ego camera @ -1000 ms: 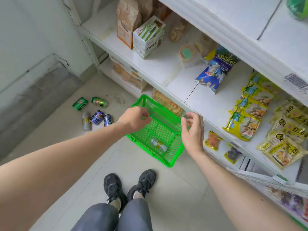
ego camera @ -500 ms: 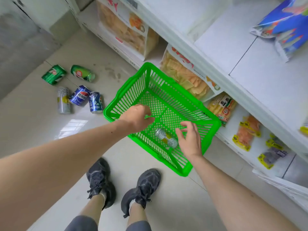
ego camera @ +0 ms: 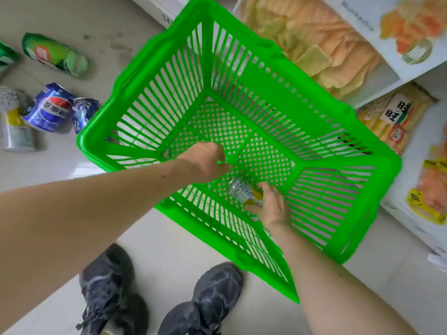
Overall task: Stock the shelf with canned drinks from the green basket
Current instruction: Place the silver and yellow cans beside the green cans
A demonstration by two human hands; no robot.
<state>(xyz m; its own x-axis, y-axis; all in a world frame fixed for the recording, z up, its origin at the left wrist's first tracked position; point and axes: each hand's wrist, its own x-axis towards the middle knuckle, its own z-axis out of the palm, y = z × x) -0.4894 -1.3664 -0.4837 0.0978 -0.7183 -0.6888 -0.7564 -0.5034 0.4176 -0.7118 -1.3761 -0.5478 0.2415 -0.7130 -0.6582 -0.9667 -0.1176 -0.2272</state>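
The green basket point(ego camera: 154, 97) stands on the floor in front of the shelf. One silver and yellow can point(ego camera: 242, 191) lies on its mesh bottom near the front wall. My right hand point(ego camera: 272, 207) is down inside the basket, fingers spread around the can and touching it. My left hand point(ego camera: 205, 163) hovers over the basket's bottom with curled fingers, holding nothing. Left of the basket on the floor lie a blue Pepsi can point(ego camera: 48, 107), a second blue can point(ego camera: 83, 112), a silver can point(ego camera: 13, 122) and a green can point(ego camera: 54, 54).
The low shelf point(ego camera: 387, 76) on the right holds bags of chips point(ego camera: 314, 47) and rice crackers point(ego camera: 391, 119). My two dark shoes point(ego camera: 157, 298) stand on the tile floor just in front of the basket.
My view has dropped close to the basket. My right hand has gone down from the shelf edge into the basket onto the can. My left hand moved from the rim over the bottom.
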